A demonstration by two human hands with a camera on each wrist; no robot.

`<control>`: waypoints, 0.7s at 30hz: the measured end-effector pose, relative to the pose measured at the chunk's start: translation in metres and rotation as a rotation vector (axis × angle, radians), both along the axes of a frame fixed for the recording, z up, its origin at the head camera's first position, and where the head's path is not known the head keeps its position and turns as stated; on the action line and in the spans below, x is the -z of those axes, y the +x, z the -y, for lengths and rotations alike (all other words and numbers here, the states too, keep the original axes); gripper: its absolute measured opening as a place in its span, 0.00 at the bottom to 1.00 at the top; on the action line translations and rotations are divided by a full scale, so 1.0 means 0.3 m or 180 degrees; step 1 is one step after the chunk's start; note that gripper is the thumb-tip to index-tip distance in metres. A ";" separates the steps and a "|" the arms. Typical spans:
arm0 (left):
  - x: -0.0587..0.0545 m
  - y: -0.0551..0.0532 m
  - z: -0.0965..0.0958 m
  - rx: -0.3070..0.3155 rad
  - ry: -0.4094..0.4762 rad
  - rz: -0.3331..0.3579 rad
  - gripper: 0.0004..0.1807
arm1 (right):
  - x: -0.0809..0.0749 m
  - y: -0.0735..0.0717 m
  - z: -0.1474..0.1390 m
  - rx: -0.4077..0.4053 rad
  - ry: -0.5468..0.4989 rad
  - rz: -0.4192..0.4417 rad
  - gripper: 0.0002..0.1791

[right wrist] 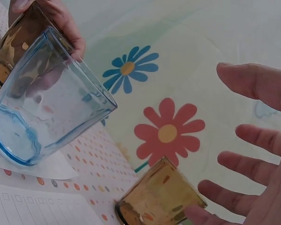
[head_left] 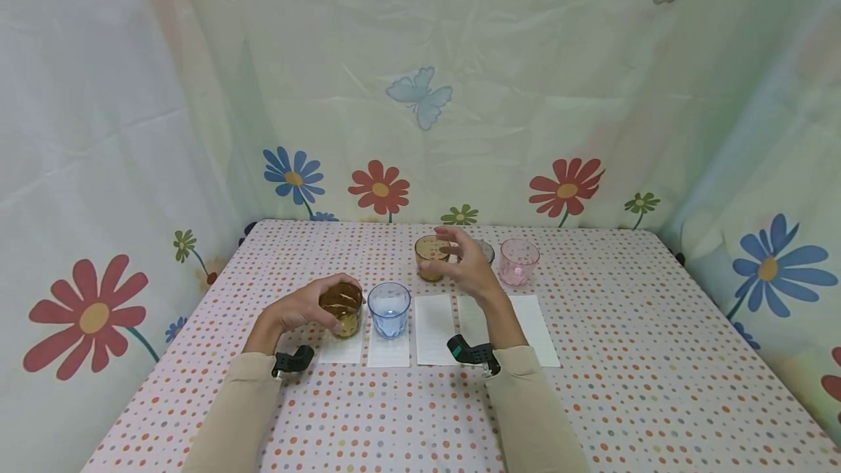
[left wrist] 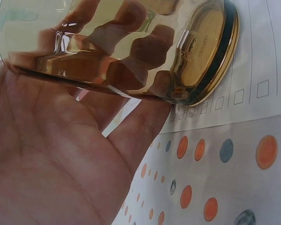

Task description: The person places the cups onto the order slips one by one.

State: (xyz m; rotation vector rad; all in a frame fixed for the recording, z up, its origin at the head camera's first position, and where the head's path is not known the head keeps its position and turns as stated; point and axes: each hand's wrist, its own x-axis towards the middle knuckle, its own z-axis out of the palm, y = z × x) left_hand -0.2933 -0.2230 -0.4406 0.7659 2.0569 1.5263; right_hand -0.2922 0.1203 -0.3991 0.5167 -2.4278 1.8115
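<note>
My left hand (head_left: 304, 305) grips a brown-amber glass (head_left: 347, 306), which stands upright on a paper sheet. Seen from the left wrist, the fingers show through the glass (left wrist: 117, 42) behind its faceted wall. Just right of it, a light blue glass (head_left: 389, 310) stands on another sheet. Farther back, my right hand (head_left: 469, 265) is at a second, yellower amber glass (head_left: 425, 250), thumb and fingers spread. In the right wrist view, those fingers are apart with nothing between them, and the lower fingertips overlap the yellower glass (right wrist: 154, 197).
Behind the right hand is a grey glass (head_left: 487, 251), partly hidden, with a pink glass (head_left: 519, 263) to its right. Several printed paper sheets (head_left: 434, 345) lie in a row on the dotted tablecloth (head_left: 368, 422). A flowered curtain (head_left: 486, 144) hangs beyond the table.
</note>
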 end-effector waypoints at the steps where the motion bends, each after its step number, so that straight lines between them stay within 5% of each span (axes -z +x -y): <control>1: -0.001 0.000 -0.001 0.0004 0.0004 0.0001 0.43 | 0.000 0.000 -0.001 0.0038 0.0008 0.0013 0.42; 21: 0.000 0.001 0.000 0.0009 -0.0051 -0.0036 0.43 | 0.047 -0.026 0.033 0.0150 -0.0216 0.0086 0.53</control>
